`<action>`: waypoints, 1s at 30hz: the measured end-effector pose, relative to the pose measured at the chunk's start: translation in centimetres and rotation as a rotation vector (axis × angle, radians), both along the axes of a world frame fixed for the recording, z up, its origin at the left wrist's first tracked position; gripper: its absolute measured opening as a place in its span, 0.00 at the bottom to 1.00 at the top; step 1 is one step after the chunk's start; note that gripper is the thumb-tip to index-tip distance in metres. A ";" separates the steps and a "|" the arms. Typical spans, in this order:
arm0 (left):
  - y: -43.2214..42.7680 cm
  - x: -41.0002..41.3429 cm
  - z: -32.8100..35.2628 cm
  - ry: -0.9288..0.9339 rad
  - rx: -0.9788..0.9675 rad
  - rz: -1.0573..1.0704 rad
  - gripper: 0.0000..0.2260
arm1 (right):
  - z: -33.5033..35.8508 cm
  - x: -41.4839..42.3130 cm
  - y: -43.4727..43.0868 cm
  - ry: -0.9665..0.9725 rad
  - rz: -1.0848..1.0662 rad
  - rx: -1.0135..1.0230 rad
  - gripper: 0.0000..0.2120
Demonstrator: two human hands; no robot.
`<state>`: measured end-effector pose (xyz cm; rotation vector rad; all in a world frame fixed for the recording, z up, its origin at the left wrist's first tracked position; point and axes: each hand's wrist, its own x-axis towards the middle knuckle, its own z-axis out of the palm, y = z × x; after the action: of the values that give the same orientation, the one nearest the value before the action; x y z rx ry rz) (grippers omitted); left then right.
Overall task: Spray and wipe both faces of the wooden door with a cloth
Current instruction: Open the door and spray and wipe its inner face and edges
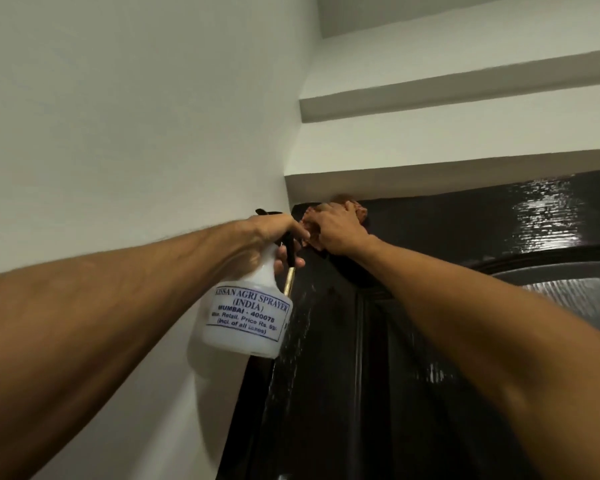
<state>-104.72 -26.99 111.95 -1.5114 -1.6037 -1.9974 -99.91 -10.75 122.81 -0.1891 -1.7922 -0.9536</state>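
Both hands are raised to the top left corner of a dark, glossy wooden door (pixel 378 375). The left hand (pixel 274 232) is clenched round the neck of a white plastic spray bottle (pixel 246 313), with fingers curled over its black trigger. The bottle hangs just beside the door's left edge, its blue printed label facing the camera. The right hand (pixel 336 233) grasps a bunched reddish-brown cloth (pixel 360 212) and presses it against the door face, directly under the door's top edge. Its fingers look bent over the cloth, though the fingertips are hidden.

Shiny wet streaks show on the door to the right of the cloth and in a trail down the door's left edge. An arched raised panel sits lower on the door, under the right forearm. A plain pale wall (pixel 118 133) runs to the left of the door, and pale stepped ledges (pixel 430 102) cross above it.

The step in hand appears to be wiping the sprayed upper part of this 1 face; the other face is out of sight. To do it well, spread the cloth flatter under the palm and keep firm, even pressure. Work from the top edge downward in overlapping passes so drips are caught. Push a fold into the corner and along the groove of the arched panel. Hold the bottle clear of the wood, finger off the trigger, until more spray is needed
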 end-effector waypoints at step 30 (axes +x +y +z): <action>2.8 6.9 -7.9 -0.212 -0.137 -0.080 0.09 | -14.2 18.8 7.2 -0.032 0.216 -0.013 0.26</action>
<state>-97.78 -24.19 104.02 -1.4734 -1.8227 -2.1969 -81.06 -3.51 108.63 0.0124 -1.8070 -0.7943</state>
